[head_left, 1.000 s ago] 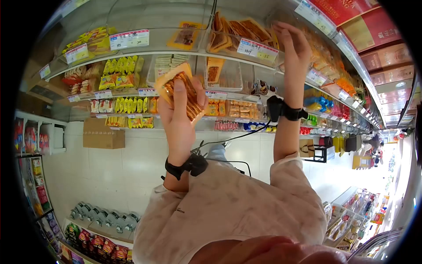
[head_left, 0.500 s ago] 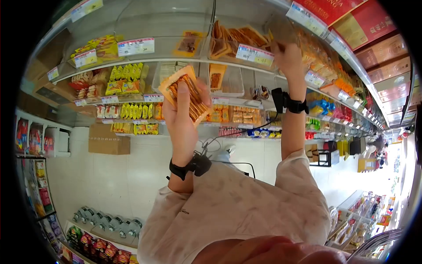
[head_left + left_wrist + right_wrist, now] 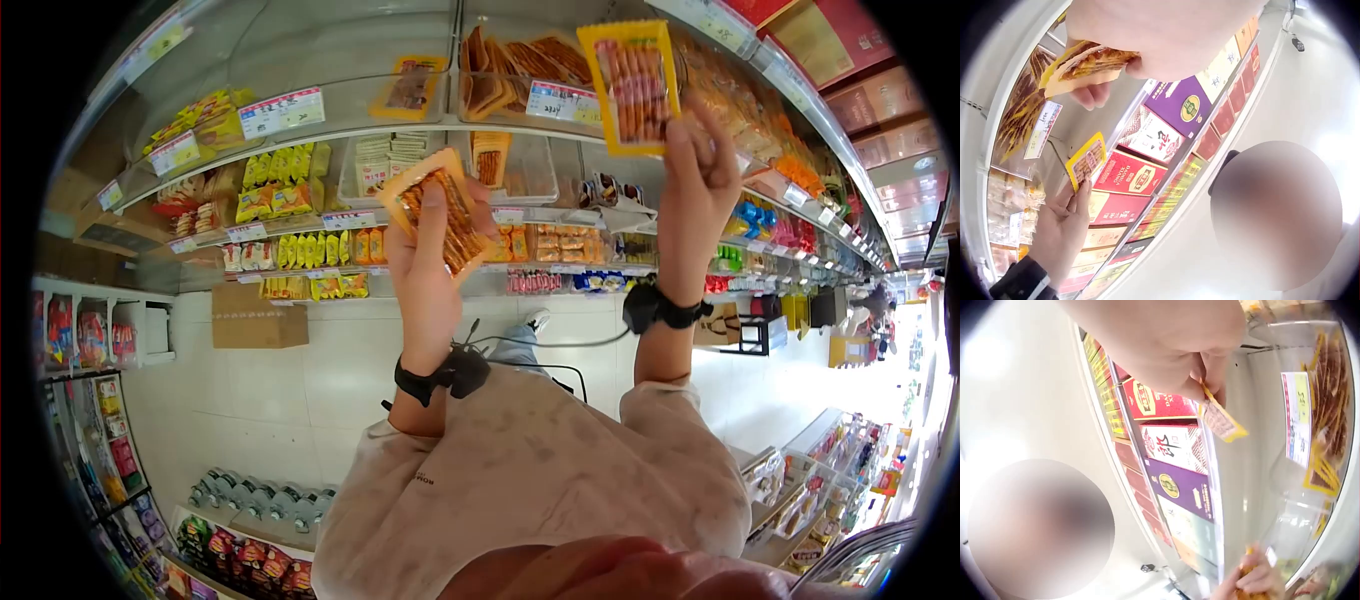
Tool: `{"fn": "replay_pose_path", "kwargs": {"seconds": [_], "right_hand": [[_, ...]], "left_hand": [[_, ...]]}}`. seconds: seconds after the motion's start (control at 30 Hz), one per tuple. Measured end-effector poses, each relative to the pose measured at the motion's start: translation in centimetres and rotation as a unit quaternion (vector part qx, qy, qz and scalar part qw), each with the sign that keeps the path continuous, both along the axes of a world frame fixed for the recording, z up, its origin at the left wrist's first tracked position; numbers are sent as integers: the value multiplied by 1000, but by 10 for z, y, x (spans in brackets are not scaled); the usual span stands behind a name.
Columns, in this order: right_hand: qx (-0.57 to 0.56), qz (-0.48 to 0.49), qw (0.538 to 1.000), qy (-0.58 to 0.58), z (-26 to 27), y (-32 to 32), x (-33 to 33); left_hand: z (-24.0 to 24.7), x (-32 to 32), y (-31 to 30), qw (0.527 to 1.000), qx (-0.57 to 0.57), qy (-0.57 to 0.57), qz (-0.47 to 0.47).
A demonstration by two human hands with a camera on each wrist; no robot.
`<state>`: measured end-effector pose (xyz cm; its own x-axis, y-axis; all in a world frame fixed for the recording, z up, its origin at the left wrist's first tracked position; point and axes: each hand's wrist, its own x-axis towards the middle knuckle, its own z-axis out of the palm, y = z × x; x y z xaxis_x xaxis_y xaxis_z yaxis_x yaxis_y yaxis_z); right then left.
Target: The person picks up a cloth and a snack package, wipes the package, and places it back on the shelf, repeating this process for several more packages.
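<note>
My left hand (image 3: 428, 290) grips a stack of flat snack packets (image 3: 452, 222) with pale orange borders, the thumb laid across the front. In the left wrist view the layered edges of this stack (image 3: 1088, 65) show under the palm. My right hand (image 3: 697, 205) pinches one yellow-edged snack packet (image 3: 634, 90) by its lower corner, holding it up in front of the shelf. From the right wrist that packet (image 3: 1222, 421) appears nearly edge-on below the fingers. Similar packets (image 3: 550, 65) lean in a clear bin behind, left of the raised packet.
A shelf price tag (image 3: 562, 102) fronts the packet bin. One more packet (image 3: 410, 88) lies in the neighbouring bin. Lower shelves carry small yellow packs (image 3: 285, 170). Boxes (image 3: 1129, 172) line the upper shelf. A cardboard box (image 3: 258, 318) stands on the floor.
My right hand has come back from the bin area, where it was empty a second ago, and now holds up a single packet. The left hand keeps its stack, shifted slightly right in view.
</note>
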<state>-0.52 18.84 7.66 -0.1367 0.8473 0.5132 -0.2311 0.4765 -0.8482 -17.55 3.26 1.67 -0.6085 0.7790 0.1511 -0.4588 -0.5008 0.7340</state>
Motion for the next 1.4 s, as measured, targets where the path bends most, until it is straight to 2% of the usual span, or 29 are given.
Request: {"fn": "replay_pose_path", "kwargs": {"seconds": [0.07, 0.2, 0.43, 0.67, 0.77, 0.8, 0.9, 0.93, 1.0, 1.07, 1.17, 1.27, 1.37, 1.4], "right_hand": [[-38, 76, 995, 61, -10, -7, 5], [-61, 136, 986, 71, -7, -28, 9], [-68, 159, 984, 45, -5, -47, 15], [-69, 144, 986, 57, -22, -69, 17], [-30, 31, 999, -4, -27, -86, 9], [18, 3, 1000, -15, -32, -92, 1], [201, 80, 962, -165, -44, -91, -19], [227, 73, 954, -182, -46, -95, -28], [283, 59, 932, -217, -45, -106, -42], [290, 73, 931, -211, -45, -109, -46], [273, 114, 933, -205, -30, -121, -52], [283, 167, 924, -193, -20, -128, -53], [263, 84, 946, -172, -18, -128, -60], [258, 55, 944, -198, -19, -128, -64]], "left_hand": [[8, 5, 1, 1000, 4, -1, 2], [15, 9, 3, 999, 37, 14, -8], [23, 19, -1, 998, 65, 14, -9], [12, 22, -11, 999, 2, -15, -35], [8, 23, -10, 998, 2, -43, -43], [8, 24, -6, 998, 8, -43, -36], [5, 26, -4, 999, 26, -25, -26], [4, 26, -4, 999, 36, -16, -24], [4, 23, -6, 989, 97, -103, -51], [13, 16, -14, 974, 149, -151, -84], [22, 9, -21, 999, 50, 1, 1], [24, 5, -26, 997, 55, -31, 42], [34, 9, -29, 991, 32, -65, 111], [32, 7, -31, 991, 54, -71, 99]]}}
